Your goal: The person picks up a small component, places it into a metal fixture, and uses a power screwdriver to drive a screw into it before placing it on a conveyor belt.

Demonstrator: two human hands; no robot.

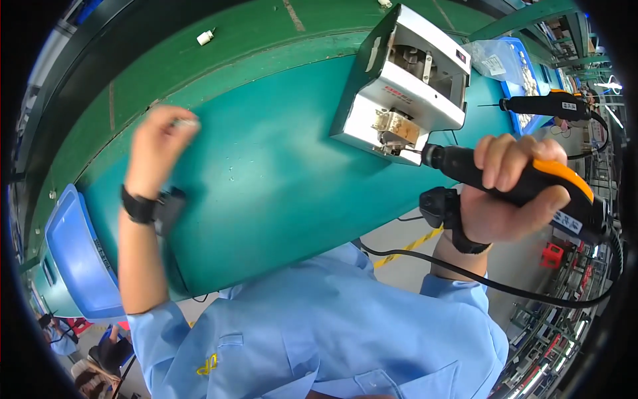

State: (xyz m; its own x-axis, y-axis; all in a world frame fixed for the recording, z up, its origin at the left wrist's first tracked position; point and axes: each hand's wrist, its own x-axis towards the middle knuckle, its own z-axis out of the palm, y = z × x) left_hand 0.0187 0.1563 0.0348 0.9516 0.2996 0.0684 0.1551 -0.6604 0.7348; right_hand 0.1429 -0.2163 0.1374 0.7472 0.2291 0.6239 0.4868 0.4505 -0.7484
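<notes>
My right hand is wrapped round a corded electric screwdriver, black with an orange strip. The screwdriver points left, and its bit reaches the front pickup spot of a white and dark screw feeder. Whether a screw sits on the bit is too small to tell. Over the left part of the green mat, my left hand is closed in a pinch. Between its thumb and fingers shows a small pale piece, too blurred to name. Both wrists wear black straps with small devices.
An empty-looking blue tray stands at the left. A second screwdriver hangs at the right, by a blue bin of small white parts and a clear plastic bag. A white part lies at the back. A black cable loops near my right forearm.
</notes>
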